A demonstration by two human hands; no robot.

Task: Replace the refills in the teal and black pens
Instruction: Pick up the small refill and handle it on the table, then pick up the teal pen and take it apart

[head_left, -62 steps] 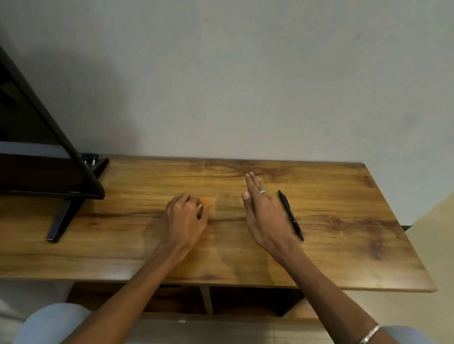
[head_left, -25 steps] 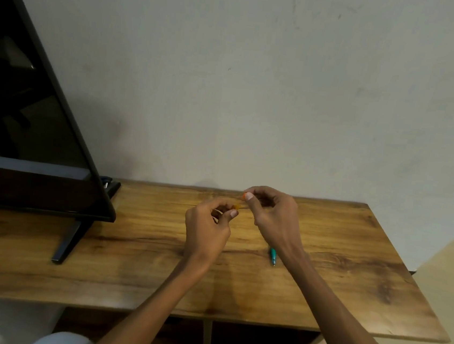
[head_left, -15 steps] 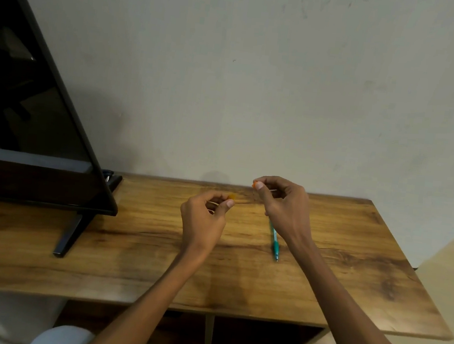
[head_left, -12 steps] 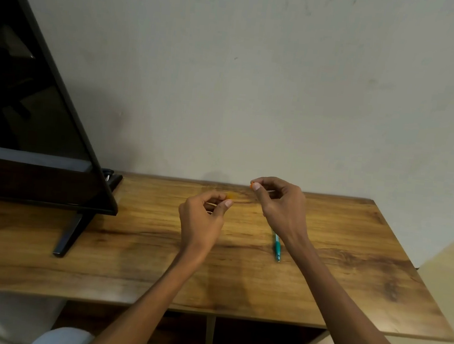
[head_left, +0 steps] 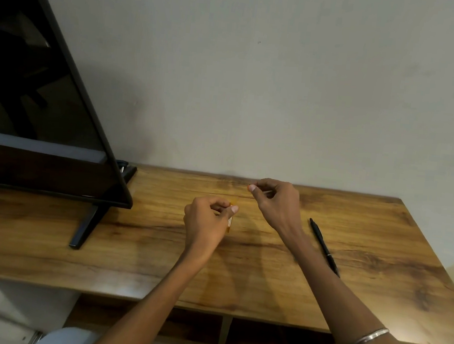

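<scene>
On the worktop (head_left: pixel 367 242) near the right edge, the black pen (head_left: pixel 324 246) lies alone; the teal pen seen a moment ago is hidden. My right hand (head_left: pixel 276 202) has lifted away, fingers pinching something tiny. My left hand (head_left: pixel 206 220) pinches the thin refill (head_left: pixel 229 222), so I judge it uncapped.

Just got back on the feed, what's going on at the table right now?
A person is working with both hands raised over the wooden table. The left hand pinches a thin refill with an orange end hanging below its fingers. The right hand pinches something small and thin, too small to identify. The black pen lies untouched on the table beside the right forearm. The teal pen is not visible in this view.
</scene>
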